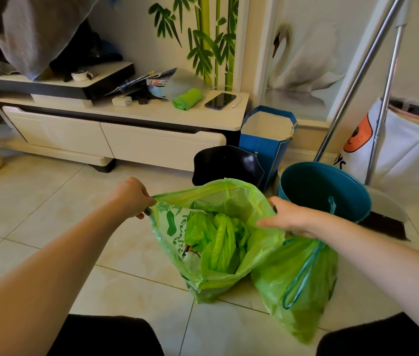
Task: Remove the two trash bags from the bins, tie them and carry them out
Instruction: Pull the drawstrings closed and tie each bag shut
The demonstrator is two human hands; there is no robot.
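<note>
Left hand [132,197]: clenched, pinching the left rim of the open green trash bag [231,276], pulling it taut. Right hand [289,219]: fingers gripping the bag's right rim. The bag stands on the floor tiles [49,201], crumpled green plastic inside. Second green trash bag [303,286], blue drawstring, lies just right, touching. Far: black bin [226,164], teal bin [324,188], tilted.
</note>
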